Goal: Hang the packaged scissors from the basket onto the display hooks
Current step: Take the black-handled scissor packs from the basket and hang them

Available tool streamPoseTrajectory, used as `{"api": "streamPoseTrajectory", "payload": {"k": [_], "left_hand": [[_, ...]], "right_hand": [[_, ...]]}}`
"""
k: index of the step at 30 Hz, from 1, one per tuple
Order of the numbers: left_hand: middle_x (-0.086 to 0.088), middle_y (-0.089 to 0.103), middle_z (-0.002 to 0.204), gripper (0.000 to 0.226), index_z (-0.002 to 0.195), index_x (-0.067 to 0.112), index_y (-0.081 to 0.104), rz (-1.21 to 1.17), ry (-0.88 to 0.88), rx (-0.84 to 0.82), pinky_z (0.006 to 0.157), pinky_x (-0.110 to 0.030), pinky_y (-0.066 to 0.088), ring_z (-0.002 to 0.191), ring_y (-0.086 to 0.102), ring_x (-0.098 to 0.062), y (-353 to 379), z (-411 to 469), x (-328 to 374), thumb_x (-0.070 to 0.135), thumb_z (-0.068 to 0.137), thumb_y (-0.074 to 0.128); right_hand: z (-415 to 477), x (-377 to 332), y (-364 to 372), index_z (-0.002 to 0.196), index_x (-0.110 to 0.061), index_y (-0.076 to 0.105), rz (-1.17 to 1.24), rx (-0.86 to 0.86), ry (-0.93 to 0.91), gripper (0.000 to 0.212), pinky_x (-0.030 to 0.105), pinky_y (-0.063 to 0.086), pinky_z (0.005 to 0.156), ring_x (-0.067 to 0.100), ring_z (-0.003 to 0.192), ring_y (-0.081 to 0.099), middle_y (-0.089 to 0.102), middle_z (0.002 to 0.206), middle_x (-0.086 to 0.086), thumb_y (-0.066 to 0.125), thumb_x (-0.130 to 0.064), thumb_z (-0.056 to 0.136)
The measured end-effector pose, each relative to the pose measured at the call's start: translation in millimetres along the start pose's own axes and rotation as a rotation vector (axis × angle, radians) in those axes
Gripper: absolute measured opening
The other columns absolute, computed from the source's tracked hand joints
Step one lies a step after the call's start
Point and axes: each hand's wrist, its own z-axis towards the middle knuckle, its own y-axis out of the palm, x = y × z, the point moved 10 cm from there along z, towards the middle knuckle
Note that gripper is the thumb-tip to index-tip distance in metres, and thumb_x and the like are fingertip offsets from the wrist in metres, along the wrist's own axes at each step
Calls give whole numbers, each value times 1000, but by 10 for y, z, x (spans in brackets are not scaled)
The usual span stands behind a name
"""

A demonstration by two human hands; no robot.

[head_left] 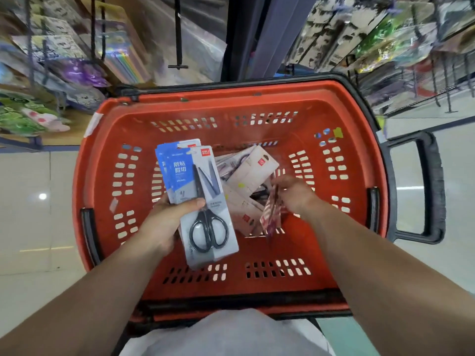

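Bright, even store light; floor (42, 196) glare; right hand (293, 194) motion-blurred; edges warped.

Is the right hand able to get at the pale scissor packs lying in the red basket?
Probably yes: the right hand is inside the open basket, right beside the pale packs, with nothing covering them. It seems to pinch a blurred reddish pack, though, so its fingers are partly taken.

Basket (231, 92): red plastic, semi-gloss, scuffed. Handle (434, 188): black plastic, matt, rough-textured. Scissors pack (180, 173): printed card w/ glossy clear plastic front. Scissors (207, 217): black matt plastic loops, grey matt blades. Pale packs (246, 173): matt card. Blurred pack (271, 217): finish can't tell. Floor (25, 201): glossy tile, light reflec. Hanging bags (200, 47): shiny clear film. Cloth (226, 335): pale, matt.
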Motion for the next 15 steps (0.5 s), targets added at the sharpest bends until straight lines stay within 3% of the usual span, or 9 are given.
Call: {"api": "streamPoseTrajectory", "payload": {"k": [2, 3, 5, 6, 10, 12, 15], "left_hand": [[-16, 78, 115, 55, 118, 11, 74, 6, -3, 25, 89, -43, 62, 102, 77, -34, -91, 44, 20, 5, 65, 87], [-15, 79, 115, 52, 115, 13, 75, 11, -4, 30, 92, -44, 60, 103, 77, -34, -123, 53, 34, 6, 65, 86], [-12, 79, 114, 53, 114, 16, 75, 12, -8, 25, 92, -43, 59, 103, 77, -32, -141, 40, 61, 4, 64, 89], [-12, 79, 114, 54, 115, 16, 74, 10, -6, 22, 90, -42, 59, 102, 77, -31, -139, 23, 81, 4, 64, 89], [-11, 80, 111, 48, 108, 20, 76, -1, 14, -10, 80, -39, 63, 97, 79, -29, -83, -78, 165, 1, 65, 87], [-9, 81, 107, 45, 104, 21, 77, -24, 29, -13, 76, -37, 64, 92, 79, -26, -63, -141, 212, 0, 65, 86], [-5, 82, 100, 47, 107, 20, 74, -77, 46, 0, 73, -34, 64, 85, 80, -21, -53, -266, 283, 3, 64, 82]], "right_hand": [[104, 32, 188, 133, -34, 63, -359, -155, -43, 52, 41, 58, 90, 30, 113, 66, 63, 123, 2, 50, 4, 101], [144, 40, 295, 140, -35, 60, -577, -216, -90, 53, 42, 55, 98, 30, 120, 62, 58, 133, 3, 56, 0, 100], [114, -57, 420, 141, -37, 60, -958, -241, -206, 54, 45, 45, 112, 27, 129, 53, 49, 143, 2, 71, -12, 94], [95, -111, 426, 136, -38, 64, -1029, -219, -232, 52, 45, 44, 112, 25, 129, 51, 47, 145, 0, 76, -17, 91], [-4, -271, 304, 119, -32, 76, -1100, -175, -304, 31, 43, 46, 109, 26, 134, 44, 46, 149, -2, 80, -33, 88], [-58, -315, 270, 115, -26, 77, -1083, -204, -346, 27, 40, 47, 105, 24, 128, 49, 55, 139, -3, 78, -36, 90], [-184, -411, 299, 113, -18, 74, -901, -279, -368, 22, 28, 46, 85, 21, 110, 60, 62, 113, -3, 75, -30, 94]]}}
